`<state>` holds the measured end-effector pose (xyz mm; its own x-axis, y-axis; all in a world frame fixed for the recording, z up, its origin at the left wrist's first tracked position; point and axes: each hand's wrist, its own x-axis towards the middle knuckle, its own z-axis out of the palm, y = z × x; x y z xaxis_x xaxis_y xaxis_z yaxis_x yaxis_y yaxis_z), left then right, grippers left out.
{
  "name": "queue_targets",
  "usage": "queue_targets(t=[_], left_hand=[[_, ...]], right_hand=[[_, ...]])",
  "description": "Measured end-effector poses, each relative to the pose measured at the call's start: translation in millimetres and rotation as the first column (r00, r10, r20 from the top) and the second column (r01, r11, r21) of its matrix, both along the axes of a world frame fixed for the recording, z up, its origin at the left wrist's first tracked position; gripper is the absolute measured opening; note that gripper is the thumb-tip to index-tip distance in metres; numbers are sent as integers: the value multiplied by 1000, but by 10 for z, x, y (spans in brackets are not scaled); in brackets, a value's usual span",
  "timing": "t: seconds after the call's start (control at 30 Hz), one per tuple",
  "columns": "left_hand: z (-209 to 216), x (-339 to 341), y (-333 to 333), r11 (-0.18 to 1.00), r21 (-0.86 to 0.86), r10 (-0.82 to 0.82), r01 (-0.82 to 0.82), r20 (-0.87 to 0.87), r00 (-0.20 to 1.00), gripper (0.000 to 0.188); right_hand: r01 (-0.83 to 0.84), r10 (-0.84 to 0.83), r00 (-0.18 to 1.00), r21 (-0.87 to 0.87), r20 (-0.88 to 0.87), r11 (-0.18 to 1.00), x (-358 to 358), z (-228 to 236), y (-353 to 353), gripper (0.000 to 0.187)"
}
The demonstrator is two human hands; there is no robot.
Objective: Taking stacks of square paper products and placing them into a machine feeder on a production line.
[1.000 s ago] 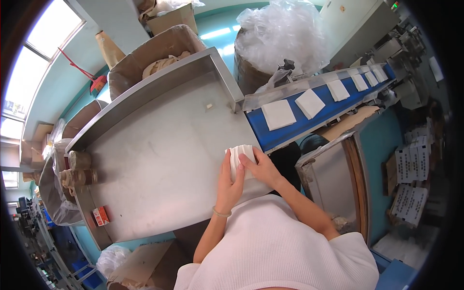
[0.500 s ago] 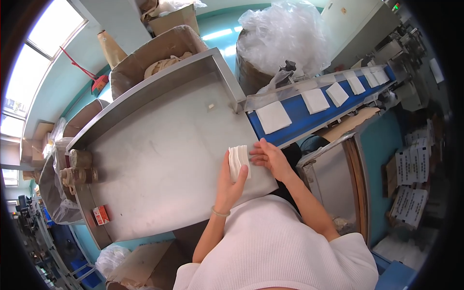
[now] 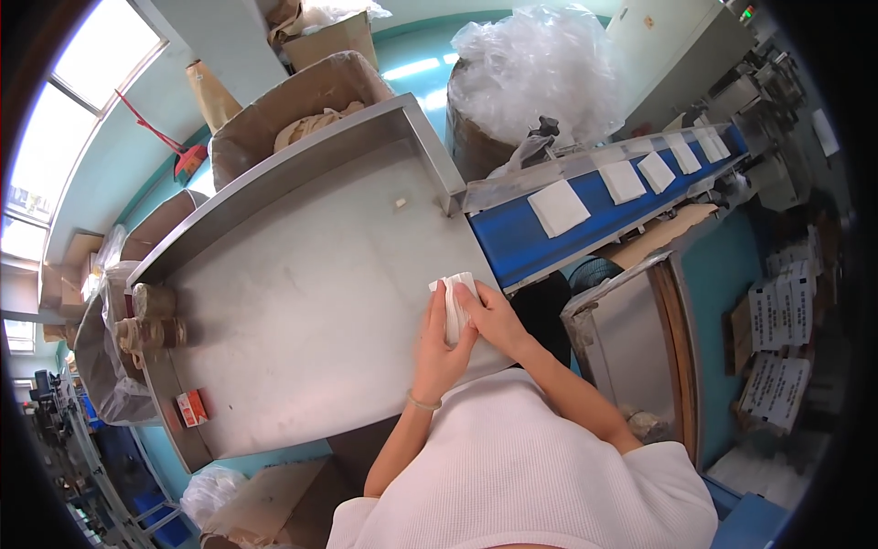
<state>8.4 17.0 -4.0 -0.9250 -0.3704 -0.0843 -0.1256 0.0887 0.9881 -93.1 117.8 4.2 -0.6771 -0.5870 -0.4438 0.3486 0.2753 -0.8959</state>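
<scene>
Low over the near right corner of the metal table, a small stack of folded white sheets (image 3: 455,306), perhaps napkins, stands between my hands. My left hand (image 3: 443,357) grips it from the left, with the thumb on its near side. My right hand (image 3: 497,325) closes on its right side, fingers lying over part of it. The fingers hide how many sheets there are. Just beyond, a blue conveyor belt (image 3: 512,249) carries several flat white squares, the nearest folded square (image 3: 559,209) lying apart from the hands.
The metal table (image 3: 311,293) has a raised rim. A small red-and-white box (image 3: 191,408) and rolls of brown tape (image 3: 151,316) lie along its left edge. Beyond it stand a large carton (image 3: 265,119) and a drum heaped with clear plastic film (image 3: 540,73).
My right hand has moved left from beside the stack onto it, its fingers now closing there. The white squares on the belt have shifted away, up and to the right.
</scene>
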Motion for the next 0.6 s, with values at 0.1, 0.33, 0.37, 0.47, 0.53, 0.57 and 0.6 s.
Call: queue_targets(t=[0.1,0.33,0.37,0.47,0.53,0.57,0.6], left_hand=[[9,-17,2,996,-78,50,-52,-27,998,76],[151,-41,1,980,182,80,-85,33,996,92],[142,-35,10,974,204,98,-102,28,995,93],[52,-4,-30,987,154,28,-36,57,998,93],[21,-6,-18,987,157,33,-41,55,998,94],[11,-11,-15,986,159,45,-53,54,998,95],[53,-17,-12,985,163,48,-57,58,997,95]], right_hand=[[69,-34,962,-117,272,991,14,-69,64,45],[60,-22,948,-108,318,992,-43,29,161,50],[-27,30,989,-22,144,999,-51,63,140,48],[-103,163,964,270,-211,957,-8,431,-53,47],[-68,90,987,164,-131,984,4,214,-58,45],[-28,30,999,58,-43,998,13,106,-46,43],[-31,34,999,62,-39,998,26,90,-33,43]])
